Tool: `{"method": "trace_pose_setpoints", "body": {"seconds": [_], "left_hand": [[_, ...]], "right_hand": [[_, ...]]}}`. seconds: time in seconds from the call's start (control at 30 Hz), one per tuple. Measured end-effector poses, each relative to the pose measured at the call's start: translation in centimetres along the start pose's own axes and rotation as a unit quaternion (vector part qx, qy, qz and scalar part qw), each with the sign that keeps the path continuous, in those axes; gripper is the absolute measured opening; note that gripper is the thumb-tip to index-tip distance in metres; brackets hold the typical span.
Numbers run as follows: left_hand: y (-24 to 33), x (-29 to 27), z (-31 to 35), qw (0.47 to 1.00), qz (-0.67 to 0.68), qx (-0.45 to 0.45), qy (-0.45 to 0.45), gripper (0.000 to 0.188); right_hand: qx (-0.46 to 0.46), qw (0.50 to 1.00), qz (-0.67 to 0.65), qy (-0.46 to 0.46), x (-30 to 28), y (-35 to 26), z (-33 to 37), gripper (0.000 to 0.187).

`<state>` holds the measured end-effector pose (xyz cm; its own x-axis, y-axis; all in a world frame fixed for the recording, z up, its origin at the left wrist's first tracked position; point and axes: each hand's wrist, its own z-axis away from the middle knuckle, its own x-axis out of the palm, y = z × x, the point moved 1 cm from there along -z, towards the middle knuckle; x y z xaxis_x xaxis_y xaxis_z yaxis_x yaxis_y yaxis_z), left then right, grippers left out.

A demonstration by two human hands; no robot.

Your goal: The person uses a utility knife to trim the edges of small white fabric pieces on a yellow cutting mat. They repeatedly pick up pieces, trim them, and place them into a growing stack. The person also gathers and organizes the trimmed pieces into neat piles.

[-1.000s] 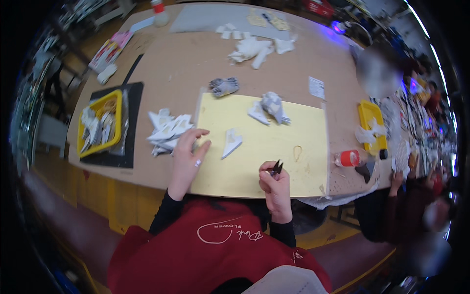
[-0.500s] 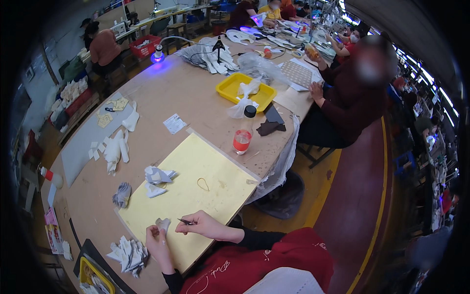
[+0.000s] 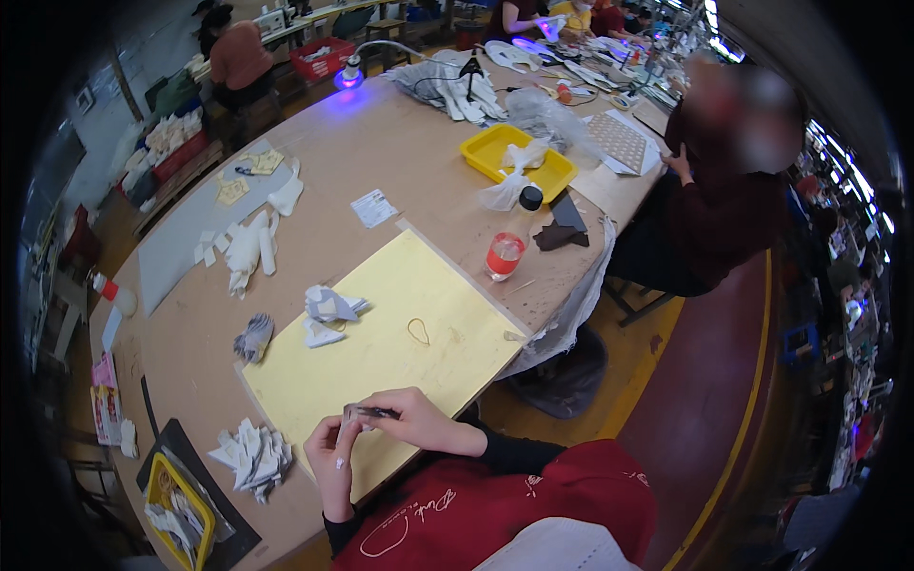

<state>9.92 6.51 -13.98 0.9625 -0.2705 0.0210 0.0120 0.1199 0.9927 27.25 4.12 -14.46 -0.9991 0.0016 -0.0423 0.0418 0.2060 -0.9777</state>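
Note:
My left hand pinches a small light grey piece over the near edge of a yellow sheet. My right hand grips a small dark pointed tool, its tip up against the piece; the exact kind of tool cannot be made out. Farther up the sheet lies a bundle of grey and white cut pieces, with a loop like a rubber band to its right. A heap of white pieces is left of my left hand, and a ribbed grey bundle lies beyond that heap.
A bottle with a red band stands right of the sheet, near a yellow tray holding plastic bags. A yellow basket is at lower left. A co-worker sits at the table's right side. A lit lamp stands at the far edge.
My hands have come together, and the tool in my right hand now meets the grey piece. The whole view has shifted slightly. The co-worker's raised hand has left the table area.

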Motion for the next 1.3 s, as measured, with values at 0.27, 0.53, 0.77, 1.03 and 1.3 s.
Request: {"method": "trace_pose_setpoints", "body": {"seconds": [0.27, 0.53, 0.77, 1.03, 1.3], "left_hand": [[1.1, 0.0, 0.3, 0.998, 0.002, 0.030, -0.057, 0.010], [3.4, 1.3, 0.0, 0.969, -0.034, 0.243, 0.015, 0.012], [3.5, 0.3, -0.1, 0.980, -0.040, 0.196, 0.013, 0.012], [4.3, -0.3, 0.0, 0.953, -0.172, 0.241, 0.059, 0.016], [4.4, -0.7, 0.4, 0.942, -0.203, 0.257, 0.067, 0.017]], "right_hand": [[0.116, 0.975, -0.158, 0.108, 0.1, -3.4, -1.0, 0.031], [0.171, 0.964, -0.197, 0.043, 0.0, -3.2, -1.1, 0.016], [0.049, 0.994, 0.081, 0.046, 0.3, -5.3, -2.1, 0.025], [-0.119, 0.968, 0.221, -0.015, 0.1, -6.3, -1.6, 0.036], [-0.112, 0.969, 0.218, -0.015, 0.6, -5.9, -1.8, 0.036]]}}
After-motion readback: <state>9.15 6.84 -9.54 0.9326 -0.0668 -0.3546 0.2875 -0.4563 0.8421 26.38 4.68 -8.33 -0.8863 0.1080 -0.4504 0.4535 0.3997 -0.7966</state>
